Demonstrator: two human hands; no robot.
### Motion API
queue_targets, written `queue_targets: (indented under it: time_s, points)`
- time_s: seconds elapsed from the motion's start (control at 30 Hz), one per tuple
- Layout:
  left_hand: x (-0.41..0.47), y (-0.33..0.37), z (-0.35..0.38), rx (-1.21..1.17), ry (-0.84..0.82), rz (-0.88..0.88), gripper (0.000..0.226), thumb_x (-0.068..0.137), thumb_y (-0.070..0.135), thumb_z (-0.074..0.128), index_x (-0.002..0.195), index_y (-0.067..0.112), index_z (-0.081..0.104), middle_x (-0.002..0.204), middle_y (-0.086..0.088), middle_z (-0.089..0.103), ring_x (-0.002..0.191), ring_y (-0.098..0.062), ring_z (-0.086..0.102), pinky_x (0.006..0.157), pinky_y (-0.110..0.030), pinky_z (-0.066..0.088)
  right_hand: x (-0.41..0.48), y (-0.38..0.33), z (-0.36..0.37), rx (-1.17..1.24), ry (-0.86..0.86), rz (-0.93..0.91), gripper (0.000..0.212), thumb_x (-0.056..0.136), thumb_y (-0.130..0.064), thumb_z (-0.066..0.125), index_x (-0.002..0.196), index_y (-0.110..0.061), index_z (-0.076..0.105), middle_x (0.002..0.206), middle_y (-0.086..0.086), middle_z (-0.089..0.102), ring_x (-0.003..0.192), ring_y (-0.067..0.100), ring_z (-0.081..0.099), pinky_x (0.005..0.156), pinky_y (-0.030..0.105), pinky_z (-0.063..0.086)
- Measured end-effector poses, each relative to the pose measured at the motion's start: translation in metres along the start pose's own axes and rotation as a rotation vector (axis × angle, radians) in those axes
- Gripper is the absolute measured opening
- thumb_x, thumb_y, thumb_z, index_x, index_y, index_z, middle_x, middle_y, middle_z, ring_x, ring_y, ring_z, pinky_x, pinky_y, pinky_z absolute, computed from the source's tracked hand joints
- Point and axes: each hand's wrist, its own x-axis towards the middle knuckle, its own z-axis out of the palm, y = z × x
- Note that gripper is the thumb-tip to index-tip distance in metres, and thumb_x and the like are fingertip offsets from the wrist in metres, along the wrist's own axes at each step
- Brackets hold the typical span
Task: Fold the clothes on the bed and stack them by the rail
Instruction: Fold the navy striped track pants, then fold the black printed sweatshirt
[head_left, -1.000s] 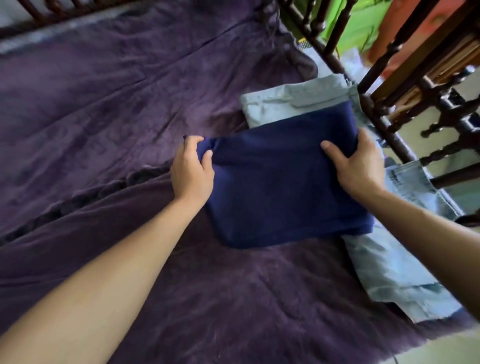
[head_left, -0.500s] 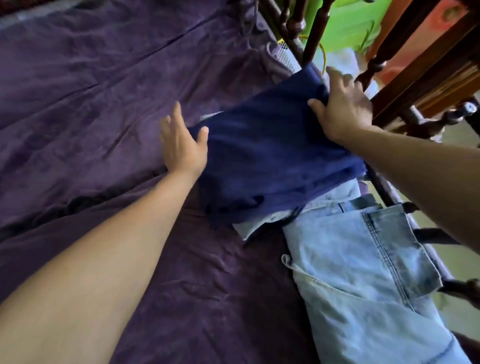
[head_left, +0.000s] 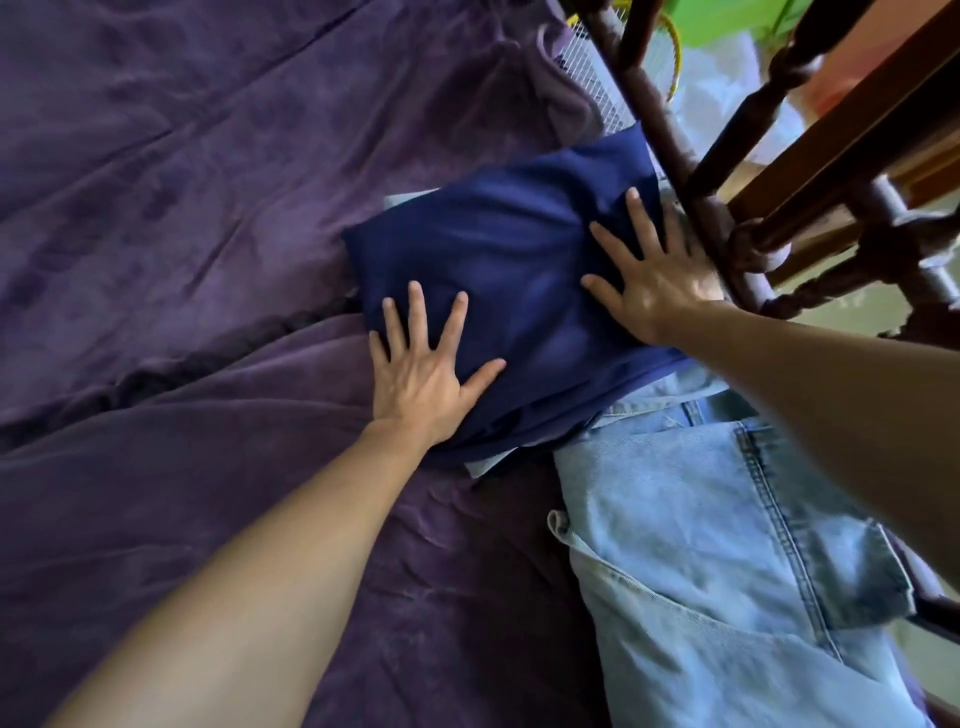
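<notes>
Folded cloth (head_left: 519, 270) lies on jeans (head_left: 717, 571), beside the rail (head_left: 670, 135).

Two hands are in view: one left hand (head_left: 423, 376) and one right hand (head_left: 657, 278). One purple blanket (head_left: 208, 208) is spread out, and three pieces of clothing lie along its rail-side edge: one folded navy garment (head_left: 519, 249), one pale garment (head_left: 480, 465) under it with only its corners showing, and one pair of light blue jeans (head_left: 701, 571). One wooden rail (head_left: 670, 135) runs along that edge. Its spindles (head_left: 748, 124) overlap too much to count.
</notes>
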Motion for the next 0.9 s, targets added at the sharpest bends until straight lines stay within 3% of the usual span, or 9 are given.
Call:
queue_targets:
  time_s: [0.07,0.17,0.27,0.37,0.47,0.57,0.73,0.9]
  points:
    - [-0.009,-0.001,-0.008,0.007,-0.052,0.008,0.081,0.081,0.077,0.005,0.15,0.036,-0.007,0.158,-0.013,-0.014,0.145,-0.04,-0.004,0.112,-0.057,0.015,-0.003,-0.003,-0.008,-0.018,-0.072,0.035,0.069,0.09,-0.069,0.012,0.151,-0.038,0.002,0.16,0.002,-0.017,0.145,0.038,-0.009,0.117,0.054,0.007]
    - [-0.041,-0.009,-0.023,-0.038,-0.068,0.018,0.066,0.094,0.06,0.024,0.151,0.029,0.011,0.159,-0.014,0.004,0.145,-0.036,0.01,0.11,-0.052,0.024,-0.022,-0.018,-0.026,-0.043,-0.135,0.091,0.066,0.095,-0.061,0.02,0.152,-0.031,0.007,0.161,0.007,-0.009,0.146,0.037,-0.008,0.116,0.054,0.008]
    - [-0.091,-0.027,-0.043,-0.063,-0.066,0.0,0.051,0.097,0.043,0.038,0.142,0.02,0.036,0.145,-0.013,0.036,0.131,-0.031,0.036,0.1,-0.045,0.035,-0.063,-0.042,-0.046,-0.031,-0.029,0.047,0.059,0.097,-0.047,0.038,0.148,-0.021,0.029,0.158,0.015,0.015,0.145,0.037,0.009,0.112,0.053,0.016]
    - [-0.146,-0.051,-0.061,-0.101,-0.085,-0.03,0.034,0.095,0.036,0.044,0.121,0.016,0.055,0.119,-0.008,0.055,0.109,-0.029,0.053,0.087,-0.04,0.043,-0.111,-0.083,-0.065,0.036,0.039,-0.034,0.044,0.095,-0.038,0.047,0.131,-0.013,0.051,0.137,0.014,0.048,0.132,0.034,0.037,0.101,0.047,0.032]
    - [-0.206,-0.078,-0.073,-0.179,-0.069,-0.082,0.028,0.096,0.034,0.044,0.109,0.015,0.059,0.108,-0.005,0.061,0.098,-0.029,0.06,0.076,-0.037,0.046,-0.162,-0.145,-0.081,0.092,0.083,-0.169,0.029,0.093,-0.031,0.048,0.11,-0.011,0.061,0.11,0.012,0.063,0.104,0.032,0.059,0.082,0.043,0.042]
    - [-0.271,-0.112,-0.078,-0.187,-0.018,-0.111,0.024,0.095,0.033,0.045,0.105,0.016,0.059,0.106,-0.005,0.064,0.099,-0.029,0.061,0.074,-0.035,0.046,-0.216,-0.218,-0.095,0.144,0.106,-0.324,0.026,0.092,-0.03,0.049,0.104,-0.011,0.063,0.103,0.011,0.065,0.093,0.033,0.064,0.067,0.039,0.044]
    - [-0.397,-0.199,-0.08,-0.146,0.011,-0.212,0.019,0.093,0.031,0.045,0.096,0.016,0.057,0.103,-0.007,0.066,0.097,-0.032,0.061,0.07,-0.035,0.044,-0.306,-0.346,-0.112,0.116,0.116,-0.47,0.025,0.094,-0.032,0.045,0.104,-0.013,0.058,0.109,0.007,0.062,0.098,0.032,0.062,0.064,0.035,0.037]
    - [-0.533,-0.304,-0.095,-0.127,0.054,-0.369,0.019,0.092,0.031,0.046,0.096,0.017,0.057,0.103,-0.008,0.066,0.098,-0.032,0.062,0.074,-0.036,0.047,-0.386,-0.472,-0.133,0.114,0.117,-0.575,0.026,0.096,-0.03,0.043,0.109,-0.013,0.057,0.114,0.007,0.062,0.1,0.033,0.061,0.067,0.036,0.041]
